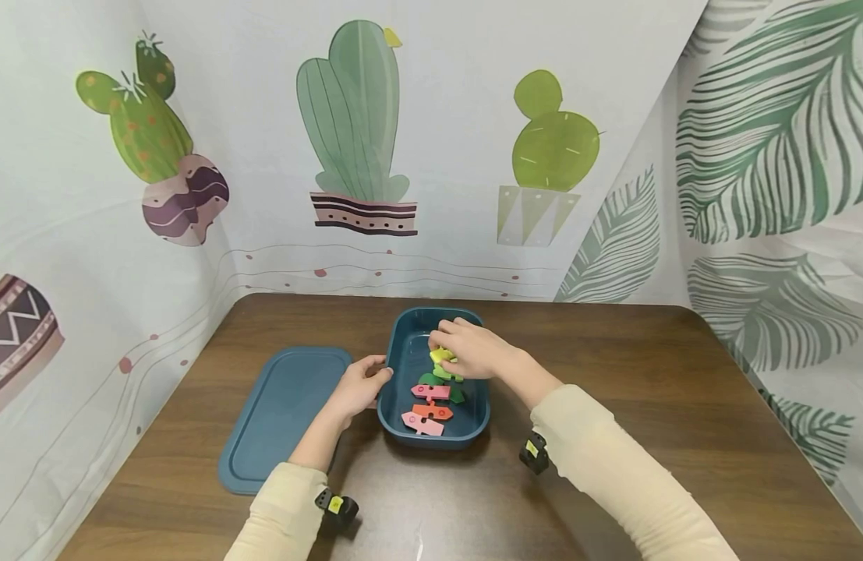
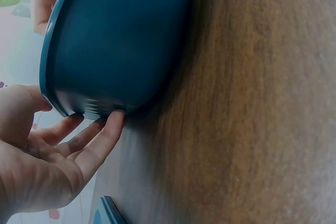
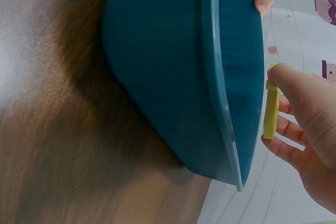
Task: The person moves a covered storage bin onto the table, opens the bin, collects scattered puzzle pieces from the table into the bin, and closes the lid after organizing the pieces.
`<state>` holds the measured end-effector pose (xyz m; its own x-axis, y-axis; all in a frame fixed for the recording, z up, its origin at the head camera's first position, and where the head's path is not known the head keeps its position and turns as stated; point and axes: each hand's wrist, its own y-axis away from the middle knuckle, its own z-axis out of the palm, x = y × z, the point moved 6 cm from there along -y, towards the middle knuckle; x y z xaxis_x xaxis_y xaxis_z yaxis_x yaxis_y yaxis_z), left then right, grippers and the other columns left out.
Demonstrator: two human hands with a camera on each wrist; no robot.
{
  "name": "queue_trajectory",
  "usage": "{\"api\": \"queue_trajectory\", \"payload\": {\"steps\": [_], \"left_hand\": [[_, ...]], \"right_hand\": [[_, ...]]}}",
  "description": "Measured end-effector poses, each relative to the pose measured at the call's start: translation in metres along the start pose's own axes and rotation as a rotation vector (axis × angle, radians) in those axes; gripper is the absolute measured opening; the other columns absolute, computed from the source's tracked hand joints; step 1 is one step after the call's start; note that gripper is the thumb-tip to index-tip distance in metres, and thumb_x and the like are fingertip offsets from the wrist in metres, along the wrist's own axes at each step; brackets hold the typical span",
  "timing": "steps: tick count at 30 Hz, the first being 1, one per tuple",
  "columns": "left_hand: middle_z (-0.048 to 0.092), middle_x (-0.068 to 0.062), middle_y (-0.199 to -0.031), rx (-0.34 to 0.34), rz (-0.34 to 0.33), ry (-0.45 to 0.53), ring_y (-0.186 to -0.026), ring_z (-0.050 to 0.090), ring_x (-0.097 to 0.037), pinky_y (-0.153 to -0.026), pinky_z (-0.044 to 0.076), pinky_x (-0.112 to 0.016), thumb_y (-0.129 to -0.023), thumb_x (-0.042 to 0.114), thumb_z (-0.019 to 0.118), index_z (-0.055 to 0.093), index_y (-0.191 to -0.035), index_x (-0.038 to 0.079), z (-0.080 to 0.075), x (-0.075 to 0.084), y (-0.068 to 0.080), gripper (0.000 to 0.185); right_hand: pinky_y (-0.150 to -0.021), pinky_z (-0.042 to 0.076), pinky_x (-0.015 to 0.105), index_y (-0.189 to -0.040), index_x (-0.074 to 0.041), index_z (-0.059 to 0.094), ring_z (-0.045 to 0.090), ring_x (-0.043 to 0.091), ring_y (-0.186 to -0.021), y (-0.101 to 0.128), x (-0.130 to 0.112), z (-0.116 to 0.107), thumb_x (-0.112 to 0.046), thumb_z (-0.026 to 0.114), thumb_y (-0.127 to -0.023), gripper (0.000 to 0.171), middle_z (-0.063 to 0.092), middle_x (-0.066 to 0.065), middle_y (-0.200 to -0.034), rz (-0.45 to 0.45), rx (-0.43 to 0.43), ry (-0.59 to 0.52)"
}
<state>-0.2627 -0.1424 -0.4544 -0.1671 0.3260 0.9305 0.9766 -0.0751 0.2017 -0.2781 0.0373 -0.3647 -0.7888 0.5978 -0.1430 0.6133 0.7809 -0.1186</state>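
A deep blue rectangular container (image 1: 396,389) stands on the table. My left hand (image 1: 361,383) holds its left side, thumb at the rim and fingertips against the ribbed outer wall (image 2: 121,66). Above the container's far half, my right hand (image 1: 471,348) pinches a flat yellow piece (image 3: 271,109) between thumb and fingers, higher than the rim in the right wrist view. Inside lie flat notched arrow-shaped pieces: a pink piece (image 1: 431,392), an orange piece (image 1: 433,411) and a light pink piece (image 1: 422,424). Green pieces (image 1: 457,393) lie beside them, partly hidden by the right hand.
A blue lid (image 1: 284,421) lies flat on the wooden table (image 1: 613,436), left of the container. Behind the table hangs a white cloth (image 1: 459,156) printed with cacti and leaves. Each forearm wears a black wrist camera (image 1: 534,453).
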Motion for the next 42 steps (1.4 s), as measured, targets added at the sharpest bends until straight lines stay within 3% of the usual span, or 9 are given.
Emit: {"api": "queue_trajectory", "payload": {"steps": [20, 42], "left_hand": [[0.058, -0.019, -0.117, 0.004, -0.005, 0.012, -0.082, 0.065, -0.022, -0.065, 0.056, -0.038, -0.093, 0.018, 0.052, 0.048, -0.129, 0.003, 0.001, 0.002, 0.001, 0.04], [0.057, -0.019, -0.118, -0.008, -0.004, 0.019, -0.085, 0.065, -0.023, -0.066, 0.056, -0.039, -0.093, 0.019, 0.053, 0.047, -0.13, 0.002, -0.001, -0.001, -0.001, 0.042]], "right_hand": [[-0.07, 0.044, 0.027, -0.101, -0.016, 0.058, 0.045, 0.017, -0.084, -0.012, -0.003, 0.007, -0.02, 0.066, -0.083, 0.02, 0.053, 0.001, -0.095, 0.024, -0.058, -0.005], [-0.072, 0.044, 0.026, -0.102, -0.016, 0.059, 0.046, 0.015, -0.084, -0.015, -0.004, 0.011, -0.022, 0.067, -0.083, 0.021, 0.053, 0.0, -0.096, 0.018, -0.059, 0.009]]}}
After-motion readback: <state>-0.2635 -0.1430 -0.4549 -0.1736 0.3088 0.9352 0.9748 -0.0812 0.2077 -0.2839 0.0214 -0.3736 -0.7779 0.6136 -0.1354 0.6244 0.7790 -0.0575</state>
